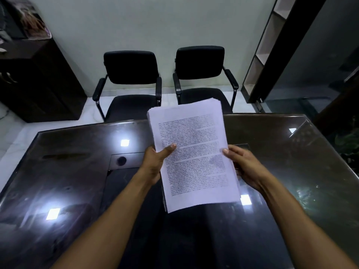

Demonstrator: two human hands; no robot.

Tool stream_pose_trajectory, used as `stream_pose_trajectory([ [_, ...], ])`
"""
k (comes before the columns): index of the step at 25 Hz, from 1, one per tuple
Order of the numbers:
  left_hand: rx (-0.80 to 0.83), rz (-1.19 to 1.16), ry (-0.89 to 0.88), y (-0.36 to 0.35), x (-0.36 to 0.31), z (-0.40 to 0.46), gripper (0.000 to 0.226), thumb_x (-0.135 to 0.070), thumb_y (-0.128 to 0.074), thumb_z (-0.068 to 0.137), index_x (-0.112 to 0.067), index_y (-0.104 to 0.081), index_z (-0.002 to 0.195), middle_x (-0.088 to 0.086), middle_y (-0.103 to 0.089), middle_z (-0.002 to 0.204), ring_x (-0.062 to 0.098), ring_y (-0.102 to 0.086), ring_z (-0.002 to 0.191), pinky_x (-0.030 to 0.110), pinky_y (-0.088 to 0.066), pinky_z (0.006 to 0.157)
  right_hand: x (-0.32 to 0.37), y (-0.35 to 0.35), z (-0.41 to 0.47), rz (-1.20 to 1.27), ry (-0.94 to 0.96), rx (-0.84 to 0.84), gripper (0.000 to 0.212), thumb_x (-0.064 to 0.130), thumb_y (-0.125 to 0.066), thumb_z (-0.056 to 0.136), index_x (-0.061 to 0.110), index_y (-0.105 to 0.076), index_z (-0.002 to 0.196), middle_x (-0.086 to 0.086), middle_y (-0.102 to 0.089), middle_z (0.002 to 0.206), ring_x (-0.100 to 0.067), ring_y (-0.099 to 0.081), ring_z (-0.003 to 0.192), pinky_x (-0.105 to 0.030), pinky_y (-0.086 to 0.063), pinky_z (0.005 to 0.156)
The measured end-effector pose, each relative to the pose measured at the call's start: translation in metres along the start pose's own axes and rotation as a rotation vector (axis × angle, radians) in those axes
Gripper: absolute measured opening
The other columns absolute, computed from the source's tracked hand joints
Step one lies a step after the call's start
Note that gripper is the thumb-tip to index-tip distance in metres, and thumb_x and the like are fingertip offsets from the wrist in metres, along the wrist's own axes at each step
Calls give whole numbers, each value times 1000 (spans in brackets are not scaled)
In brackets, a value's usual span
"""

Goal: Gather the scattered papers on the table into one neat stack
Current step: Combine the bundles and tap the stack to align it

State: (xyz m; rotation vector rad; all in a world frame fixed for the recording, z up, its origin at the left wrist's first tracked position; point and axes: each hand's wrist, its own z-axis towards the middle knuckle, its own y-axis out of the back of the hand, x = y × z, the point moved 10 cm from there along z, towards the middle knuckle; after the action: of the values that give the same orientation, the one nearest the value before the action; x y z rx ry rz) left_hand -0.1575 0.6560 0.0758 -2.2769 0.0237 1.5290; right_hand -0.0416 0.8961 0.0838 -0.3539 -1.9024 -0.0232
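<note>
From the head camera, both hands hold a stack of papers [191,152] in the air above the dark glass-topped table [68,171], lifted clear of its surface. The sheets are printed with blocks of text, too blurred to read, and the stack tilts slightly, its far end leaning to the left. The left hand [155,162] grips the left edge, thumb pressed across the top sheet and the other fingers hidden underneath. The right hand [245,167] clamps the right edge the same way, thumb on top near the margin, fingers curled below. The page edges at the far end fan a little and are not perfectly flush. Beyond the table stand two black armchairs [132,82] side by side against a pale wall, and a dark cabinet [38,78] sits at the left.
</note>
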Motion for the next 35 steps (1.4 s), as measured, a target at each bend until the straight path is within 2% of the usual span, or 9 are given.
stream_pose_trajectory([
  [4, -7, 230, -90, -12, 8, -5, 15, -12, -73, 91, -11, -72, 107, 4, -79, 103, 26, -75, 98, 35, -63, 78, -6, -17, 8, -5, 37, -107, 24, 16, -68, 96, 5, -71, 117, -12, -77, 112, -26, -76, 98, -32, -62, 79],
  [8, -174, 351, -97, 0, 29, -12, 29, -32, -73, 92, -13, -71, 114, 1, -78, 105, 21, -73, 98, 49, -60, 90, -21, -24, -4, -45, 174, -249, 9, 17, -67, 96, 15, -73, 102, 2, -79, 96, -11, -76, 87, -21, -59, 68],
  [13, -196, 219, -145, 1, 42, -27, 11, -10, -70, 94, -15, -72, 103, -3, -78, 94, 16, -73, 92, 34, -61, 79, -47, -19, -15, 0, 237, -369, 21, 13, -73, 92, -7, -69, 90, -11, -71, 83, -20, -67, 77, -30, -54, 64],
  [16, -175, 243, -171, 2, 48, -35, 25, 4, -70, 89, -19, -72, 96, -16, -77, 83, 0, -70, 79, 19, -57, 69, -69, -15, -22, -66, 220, -365, 10, 13, -82, 85, 9, -75, 92, -7, -77, 89, -16, -70, 82, -36, -58, 72],
  [22, -163, 187, -155, 2, 56, -41, 36, 16, -64, 88, -18, -76, 81, -12, -77, 75, 0, -69, 69, 18, -56, 66, -95, -16, -27, -123, 182, -369, 4, 23, -78, 90, 23, -75, 88, 0, -72, 82, -15, -67, 80, -43, -57, 74],
  [25, -185, 180, -169, 4, 58, -41, 35, 7, -69, 89, -23, -81, 76, -8, -77, 78, 6, -69, 74, 27, -58, 70, -91, -13, -26, -151, 191, -396, 42, 44, -78, 83, 4, -68, 89, -8, -67, 76, -19, -61, 75, -48, -53, 65],
  [27, -212, 177, -195, 5, 53, -43, 28, 7, -71, 87, -18, -79, 78, -6, -77, 80, 9, -69, 75, 29, -59, 72, -84, -12, -24, -192, 226, -398, 33, 39, -79, 85, 8, -70, 90, -14, -71, 78, -20, -65, 75, -54, -55, 69],
  [31, -209, 207, -227, 7, 46, -39, 29, 11, -73, 84, -18, -74, 81, -14, -74, 71, 1, -65, 67, 17, -55, 66, -76, -10, -22, -183, 264, -364, 19, 20, -86, 81, 18, -77, 97, -5, -79, 94, -21, -75, 92, -42, -60, 77],
  [35, -210, 223, -194, 11, 49, -28, 28, 10, -75, 82, -18, -75, 79, -14, -73, 69, 1, -63, 67, 17, -53, 65, -81, -7, -20, -132, 231, -349, 7, 14, -79, 88, 10, -74, 86, -3, -74, 82, -16, -67, 77, -39, -55, 71],
])
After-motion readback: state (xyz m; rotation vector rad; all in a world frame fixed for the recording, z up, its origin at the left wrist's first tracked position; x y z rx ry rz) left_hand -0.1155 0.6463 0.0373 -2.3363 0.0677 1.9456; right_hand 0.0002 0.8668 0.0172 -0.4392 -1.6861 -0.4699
